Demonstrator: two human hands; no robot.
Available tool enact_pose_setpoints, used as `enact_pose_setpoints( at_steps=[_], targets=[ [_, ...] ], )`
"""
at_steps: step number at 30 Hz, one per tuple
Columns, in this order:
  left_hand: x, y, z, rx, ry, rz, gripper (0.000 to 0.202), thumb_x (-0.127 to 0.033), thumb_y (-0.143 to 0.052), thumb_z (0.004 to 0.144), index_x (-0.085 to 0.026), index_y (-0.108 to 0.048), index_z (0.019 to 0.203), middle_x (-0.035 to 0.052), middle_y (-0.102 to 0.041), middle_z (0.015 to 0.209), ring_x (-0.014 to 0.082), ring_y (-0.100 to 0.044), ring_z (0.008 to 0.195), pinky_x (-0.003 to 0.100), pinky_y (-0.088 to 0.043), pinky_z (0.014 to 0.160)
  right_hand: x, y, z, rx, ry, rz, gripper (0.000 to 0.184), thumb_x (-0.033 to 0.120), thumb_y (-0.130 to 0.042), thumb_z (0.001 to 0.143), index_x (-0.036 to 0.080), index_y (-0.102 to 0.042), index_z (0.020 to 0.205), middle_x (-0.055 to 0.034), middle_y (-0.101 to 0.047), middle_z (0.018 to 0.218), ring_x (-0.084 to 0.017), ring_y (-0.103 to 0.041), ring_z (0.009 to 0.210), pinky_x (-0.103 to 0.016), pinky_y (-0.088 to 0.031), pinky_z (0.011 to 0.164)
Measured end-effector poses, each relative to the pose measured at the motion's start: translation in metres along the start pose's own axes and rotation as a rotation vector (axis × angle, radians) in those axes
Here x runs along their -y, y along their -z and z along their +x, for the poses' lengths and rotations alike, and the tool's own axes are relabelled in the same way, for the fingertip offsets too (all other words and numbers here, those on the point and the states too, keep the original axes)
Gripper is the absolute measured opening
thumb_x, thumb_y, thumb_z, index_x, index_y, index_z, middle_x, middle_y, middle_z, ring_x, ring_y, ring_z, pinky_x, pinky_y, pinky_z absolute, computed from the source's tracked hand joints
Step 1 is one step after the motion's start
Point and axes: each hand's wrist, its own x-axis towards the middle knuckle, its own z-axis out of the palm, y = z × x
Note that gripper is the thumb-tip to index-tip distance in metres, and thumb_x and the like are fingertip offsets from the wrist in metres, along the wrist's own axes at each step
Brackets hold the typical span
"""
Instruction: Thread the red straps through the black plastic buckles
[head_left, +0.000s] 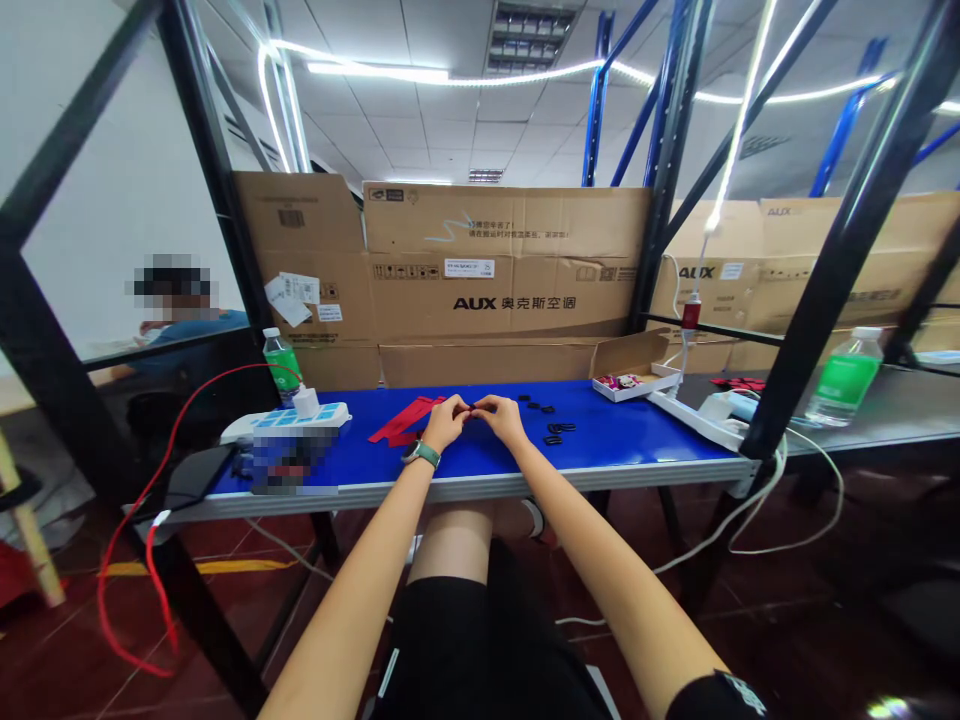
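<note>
Over the blue tabletop [615,430], my left hand [448,422] and my right hand [501,416] meet fingertip to fingertip. Both are closed in a pinch around something tiny and dark reddish, too small to name. Flat red strips [405,420], which look like fabric, lie just left of my left hand, partly hidden behind it. To the right of my right hand, several small black pieces [553,440] that look like plastic buckles are scattered. A watch with a green band [421,454] is on my left wrist.
A white power strip [330,418] and a bottle [281,362] stand at the left. An open cardboard box [637,385] with small colourful items sits back right, beside another power strip [697,420] with cables. Cardboard [510,270] walls the back. A person [187,320] sits far left.
</note>
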Motion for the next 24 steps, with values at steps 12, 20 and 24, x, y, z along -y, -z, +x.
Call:
enact_pose_setpoints(
  at_steps=[12, 20, 24],
  targets=[
    [0.001, 0.001, -0.001, 0.02, -0.003, -0.043, 0.022, -0.01, -0.058, 0.082, -0.021, -0.06, 0.101, -0.0018, -0.068, 0.07, 0.0149, -0.065, 0.064, 0.026, -0.049, 0.065, 0.003, -0.002, -0.001, 0.099, -0.004, 0.031, 0.019, 0.015, -0.066, 0.08, 0.02, -0.074, 0.096, -0.0024, -0.076, 0.085, -0.016, -0.07, 0.073, -0.027, -0.054, 0.074],
    [-0.008, -0.001, -0.004, 0.089, -0.092, 0.049, 0.024, -0.025, -0.073, 0.077, -0.02, -0.059, 0.096, 0.0038, -0.072, 0.09, 0.0183, -0.068, 0.083, 0.028, -0.051, 0.075, -0.007, -0.004, 0.001, 0.064, -0.189, 0.024, 0.007, 0.021, -0.067, 0.074, 0.02, -0.07, 0.08, 0.0008, -0.071, 0.07, -0.016, -0.067, 0.064, -0.025, -0.053, 0.064],
    [-0.012, -0.001, -0.004, 0.054, -0.044, 0.235, 0.021, -0.025, -0.071, 0.079, -0.022, -0.062, 0.098, 0.0066, -0.074, 0.097, 0.0239, -0.07, 0.09, 0.031, -0.051, 0.075, -0.006, -0.007, 0.001, -0.021, -0.142, -0.097, 0.005, 0.019, -0.063, 0.074, 0.021, -0.066, 0.076, 0.0003, -0.071, 0.074, -0.016, -0.067, 0.071, -0.027, -0.054, 0.072]
  ],
)
